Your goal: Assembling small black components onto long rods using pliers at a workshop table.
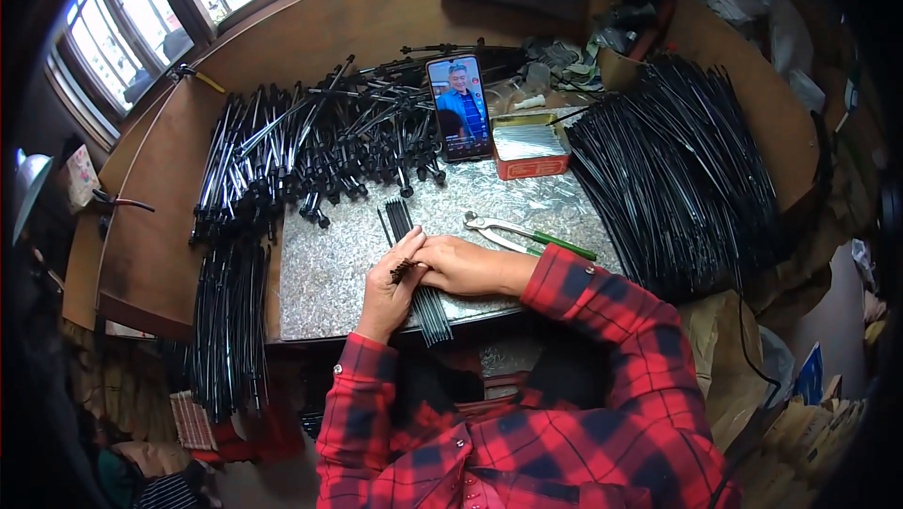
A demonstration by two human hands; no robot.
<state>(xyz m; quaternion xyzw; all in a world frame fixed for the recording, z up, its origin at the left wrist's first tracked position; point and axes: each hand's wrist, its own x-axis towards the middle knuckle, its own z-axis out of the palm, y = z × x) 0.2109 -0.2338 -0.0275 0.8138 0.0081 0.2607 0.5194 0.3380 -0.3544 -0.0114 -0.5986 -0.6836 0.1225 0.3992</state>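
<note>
My two hands meet over the front middle of the speckled work surface (324, 293). My left hand (381, 302) is closed around a small bunch of thin dark brown pieces (403, 271), whose ends show above the fist. Against it presses my right hand (466, 264), its fingers curled and partly hidden, so what they hold cannot be made out. Thin black rods (433, 319) lie side by side under both hands, sticking out beyond them and toward me. Right of my hands rest pliers (536, 235) with green handles.
Black rods with knobbed ends (320, 147) heap at the back left; more rods hang over the front-left edge (230, 330). A large pile of black rods (673, 180) covers the right. A phone (459, 109) stands beside a red tin (531, 150) at the back. A curved wooden wall (367, 15) surrounds the table.
</note>
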